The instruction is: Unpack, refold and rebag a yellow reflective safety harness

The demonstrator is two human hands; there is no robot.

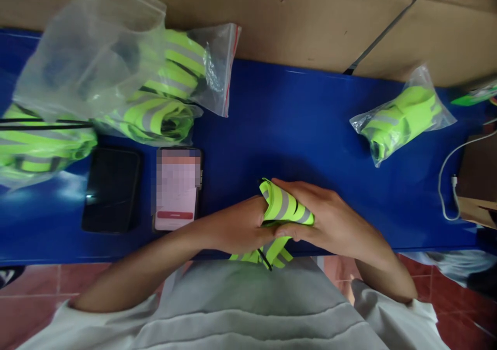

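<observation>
Both hands grip a partly rolled neon-yellow reflective vest (pixel 285 205) with grey stripes, close to the table's front edge. My left hand (pixel 244 225) is closed on the roll's left side, its fingers mostly hidden behind the fabric. Wrapped over the right side is my right hand (pixel 318 210), with its thumb pressed along the bottom of the roll. Loose strips and a black edge of the vest hang below the hands, over my lap.
Plastic-bagged yellow rolls (pixel 155 114) lie on the blue table (pixel 240 132) at left, another bagged roll (pixel 404 117) at right. A dark phone (pixel 112 189) and a lit phone (pixel 176 194) sit left of my hands. A white cable (pixel 440 176) and cardboard (pixel 272 24) border the table.
</observation>
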